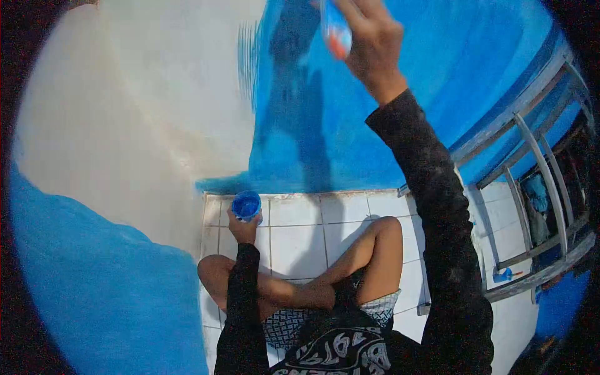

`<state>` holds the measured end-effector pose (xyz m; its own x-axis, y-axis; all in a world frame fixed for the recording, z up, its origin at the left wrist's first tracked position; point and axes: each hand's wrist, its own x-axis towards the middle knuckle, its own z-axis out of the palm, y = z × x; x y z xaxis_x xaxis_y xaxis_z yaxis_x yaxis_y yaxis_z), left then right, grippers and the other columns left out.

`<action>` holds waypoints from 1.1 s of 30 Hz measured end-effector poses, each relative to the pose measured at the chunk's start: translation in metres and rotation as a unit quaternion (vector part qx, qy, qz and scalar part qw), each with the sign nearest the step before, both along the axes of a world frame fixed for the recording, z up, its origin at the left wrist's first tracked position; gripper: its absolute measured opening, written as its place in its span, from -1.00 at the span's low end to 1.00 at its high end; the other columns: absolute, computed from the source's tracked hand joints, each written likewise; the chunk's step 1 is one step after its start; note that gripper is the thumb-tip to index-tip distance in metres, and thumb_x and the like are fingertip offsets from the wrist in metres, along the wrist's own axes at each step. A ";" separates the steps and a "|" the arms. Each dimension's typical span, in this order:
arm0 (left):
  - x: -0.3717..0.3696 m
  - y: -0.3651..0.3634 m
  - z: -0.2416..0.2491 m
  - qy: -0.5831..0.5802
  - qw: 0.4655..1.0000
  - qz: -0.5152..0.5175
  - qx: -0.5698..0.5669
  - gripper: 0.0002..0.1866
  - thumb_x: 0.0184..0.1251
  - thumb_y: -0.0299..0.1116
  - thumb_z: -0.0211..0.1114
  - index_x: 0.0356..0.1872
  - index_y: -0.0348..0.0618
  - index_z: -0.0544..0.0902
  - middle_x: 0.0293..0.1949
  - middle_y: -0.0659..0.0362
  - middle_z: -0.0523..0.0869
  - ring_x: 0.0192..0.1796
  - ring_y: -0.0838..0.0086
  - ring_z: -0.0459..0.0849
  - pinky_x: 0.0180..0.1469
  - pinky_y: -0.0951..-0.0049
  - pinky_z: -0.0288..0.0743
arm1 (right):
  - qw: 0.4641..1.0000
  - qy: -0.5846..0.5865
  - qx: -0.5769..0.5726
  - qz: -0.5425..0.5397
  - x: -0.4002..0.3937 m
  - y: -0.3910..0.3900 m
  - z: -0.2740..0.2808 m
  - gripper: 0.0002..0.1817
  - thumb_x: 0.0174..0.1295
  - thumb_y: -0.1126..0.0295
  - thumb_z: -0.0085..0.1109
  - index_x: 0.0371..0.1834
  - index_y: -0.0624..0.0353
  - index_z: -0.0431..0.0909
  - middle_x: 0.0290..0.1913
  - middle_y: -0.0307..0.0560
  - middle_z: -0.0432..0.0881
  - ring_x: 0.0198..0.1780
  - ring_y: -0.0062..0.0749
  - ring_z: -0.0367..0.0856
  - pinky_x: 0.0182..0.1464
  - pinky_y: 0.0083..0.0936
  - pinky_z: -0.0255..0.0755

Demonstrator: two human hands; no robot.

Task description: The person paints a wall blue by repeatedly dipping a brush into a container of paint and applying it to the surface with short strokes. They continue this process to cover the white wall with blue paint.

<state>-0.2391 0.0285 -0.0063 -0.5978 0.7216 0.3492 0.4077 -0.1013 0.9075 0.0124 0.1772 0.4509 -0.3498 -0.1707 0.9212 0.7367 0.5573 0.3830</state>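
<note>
My left hand (242,232) is wrapped round a small cup (246,206) of blue paint, held upright over the floor near the foot of the wall. High up in front, my right hand (374,47) is closed on a paintbrush (336,36) with a blue and white handle and an orange-red end, smeared by motion. The brush's bristles are out of sight beyond the frame's top edge. Behind the hand, the wall (369,144) is coated blue, with ragged strokes along the border to its whitish part (181,75).
A wooden ladder-like frame (531,144) stands close on my right. On the white tiled floor (297,247) I sit with my legs (375,256) crossed. A small blue item (503,275) lies by the frame. Blue also covers the left wall's lower part (106,281).
</note>
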 end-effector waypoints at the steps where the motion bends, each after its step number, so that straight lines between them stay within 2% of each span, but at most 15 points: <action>1: -0.001 -0.001 0.000 0.000 1.000 0.000 -0.001 -0.11 -0.26 -0.26 0.66 0.22 -0.19 0.42 -0.01 -0.02 0.68 -0.01 0.18 0.69 0.03 0.23 0.60 | 1.000 -0.023 -0.001 -0.021 0.002 0.000 -0.016 -0.55 0.00 0.44 0.31 0.05 0.03 0.65 -0.17 -0.18 0.64 -0.26 -0.23 0.64 -0.33 -0.40 0.56; 3: -0.001 -0.001 0.002 -0.022 0.999 0.006 -0.030 -0.12 -0.24 -0.24 0.66 0.21 -0.21 0.42 -0.01 -0.02 0.67 -0.02 0.19 0.69 0.00 0.23 0.61 | 0.998 -0.066 0.011 -0.008 0.000 0.006 -0.061 -0.52 0.00 0.49 0.24 0.10 0.11 0.63 -0.22 -0.21 0.59 -0.29 -0.31 0.61 -0.41 -0.44 0.52; 5: 0.001 -0.001 0.007 -0.001 1.000 0.012 -0.029 -0.13 -0.23 -0.24 0.66 0.20 -0.21 0.42 -0.01 -0.03 0.67 -0.01 0.20 0.69 0.00 0.24 0.62 | 0.992 -0.117 -0.047 0.019 0.000 -0.006 -0.111 -0.50 0.00 0.50 0.20 0.12 0.23 0.60 -0.26 -0.21 0.56 -0.32 -0.38 0.59 -0.44 -0.51 0.50; 9: -0.001 0.005 -0.009 -0.024 0.999 -0.003 0.032 -0.13 -0.23 -0.21 0.67 0.19 -0.22 0.43 -0.02 -0.05 0.67 0.00 0.21 0.70 -0.01 0.23 0.62 | 0.953 -0.218 -0.199 0.069 0.000 -0.030 -0.234 -0.47 0.08 0.47 0.16 0.19 0.37 0.51 -0.21 -0.16 0.54 -0.29 -0.45 0.54 -0.50 -0.54 0.44; 11: 0.002 0.006 -0.009 -0.029 0.999 -0.008 0.020 -0.14 -0.22 -0.20 0.67 0.18 -0.22 0.43 -0.01 -0.04 0.67 0.00 0.21 0.70 0.00 0.24 0.61 | 0.894 -0.264 -0.353 0.081 0.003 -0.034 -0.314 -0.52 0.15 0.44 0.11 0.17 0.38 0.45 -0.18 -0.11 0.54 -0.19 -0.36 0.58 -0.44 -0.44 0.53; 13: 0.003 0.004 -0.011 -0.032 0.999 -0.011 0.011 -0.14 -0.22 -0.19 0.67 0.18 -0.23 0.44 -0.01 -0.03 0.67 0.01 0.21 0.70 0.01 0.24 0.61 | 0.887 -0.317 -0.333 0.056 0.006 -0.052 -0.344 -0.49 0.15 0.45 0.10 0.21 0.34 0.42 -0.14 -0.08 0.55 -0.11 -0.30 0.58 -0.42 -0.41 0.55; 15: 0.002 0.002 -0.010 0.009 0.997 0.011 -0.073 -0.15 -0.21 -0.19 0.67 0.17 -0.23 0.45 -0.03 -0.03 0.68 0.01 0.21 0.69 0.02 0.26 0.59 | 0.887 -0.294 -0.348 0.074 0.004 -0.064 -0.355 -0.51 0.14 0.46 0.10 0.20 0.32 0.42 -0.11 -0.08 0.55 -0.09 -0.30 0.58 -0.41 -0.42 0.55; 17: 0.002 0.001 -0.006 0.027 0.998 0.000 -0.052 -0.15 -0.21 -0.19 0.67 0.17 -0.23 0.45 -0.05 -0.03 0.68 0.01 0.20 0.69 0.02 0.26 0.59 | 0.884 -0.275 -0.366 0.092 0.006 -0.065 -0.360 -0.52 0.14 0.48 0.09 0.18 0.30 0.43 -0.07 -0.08 0.56 -0.07 -0.29 0.58 -0.39 -0.43 0.56; 20: 0.003 0.003 -0.007 0.000 1.000 -0.017 -0.023 -0.15 -0.21 -0.19 0.67 0.18 -0.23 0.45 -0.08 -0.04 0.69 0.00 0.18 0.69 0.04 0.25 0.58 | 0.844 -0.260 -0.462 0.085 0.012 -0.066 -0.346 -0.54 0.15 0.42 0.16 0.17 0.21 0.46 -0.01 -0.06 0.56 -0.01 -0.21 0.60 -0.30 -0.33 0.59; 22: 0.006 0.002 -0.007 -0.046 0.999 -0.023 -0.017 -0.14 -0.22 -0.18 0.67 0.18 -0.24 0.45 -0.09 -0.05 0.69 -0.01 0.17 0.69 0.05 0.24 0.57 | 0.834 -0.205 -0.503 0.099 0.026 -0.056 -0.315 -0.40 0.17 0.33 0.23 0.34 0.02 0.41 0.03 -0.01 0.63 -0.01 -0.08 0.63 -0.17 -0.20 0.59; 23: 0.006 0.002 -0.005 0.013 0.999 0.001 -0.046 -0.14 -0.22 -0.18 0.67 0.19 -0.24 0.46 -0.08 -0.05 0.69 -0.01 0.17 0.69 0.07 0.23 0.56 | 0.848 -0.146 -0.486 0.152 0.039 -0.037 -0.319 -0.45 0.16 0.22 0.28 0.27 0.00 0.49 0.09 0.05 0.63 0.00 0.03 0.64 -0.08 -0.12 0.56; 25: 0.007 0.005 -0.003 0.073 0.994 0.024 -0.073 -0.13 -0.23 -0.18 0.67 0.19 -0.24 0.46 -0.07 -0.05 0.69 -0.01 0.16 0.69 0.09 0.22 0.55 | 0.827 -0.067 -0.535 0.162 0.060 -0.019 -0.270 -0.57 0.18 0.23 0.27 0.13 0.05 0.60 0.06 0.07 0.65 -0.03 0.04 0.65 -0.09 -0.17 0.57; 27: 0.009 0.006 -0.002 0.032 0.998 0.006 -0.062 -0.12 -0.23 -0.17 0.67 0.19 -0.29 0.46 -0.04 -0.08 0.68 0.00 0.13 0.68 0.11 0.22 0.53 | 0.875 -0.049 -0.450 0.171 0.078 -0.002 -0.223 -0.61 0.12 0.38 0.21 0.07 -0.01 0.61 0.04 0.02 0.66 0.00 0.03 0.66 0.02 -0.16 0.57; 29: 0.009 0.007 -0.007 0.041 0.997 -0.003 -0.062 -0.10 -0.23 -0.17 0.67 0.21 -0.30 0.44 -0.02 -0.09 0.67 0.00 0.11 0.68 0.11 0.21 0.52 | 0.892 -0.071 -0.429 0.123 0.091 -0.006 -0.158 -0.61 0.10 0.37 0.23 0.06 -0.04 0.63 0.04 -0.02 0.67 0.04 0.00 0.66 0.06 -0.18 0.57; 33: 0.008 0.009 -0.014 0.028 0.998 -0.047 -0.038 -0.03 -0.24 -0.16 0.67 0.28 -0.27 0.39 0.03 -0.11 0.64 0.02 0.08 0.66 0.11 0.19 0.52 | 0.982 -0.084 -0.149 0.082 0.108 0.002 -0.048 -0.58 0.03 0.37 0.29 0.04 -0.05 0.65 0.01 -0.08 0.70 0.02 -0.08 0.68 0.02 -0.24 0.59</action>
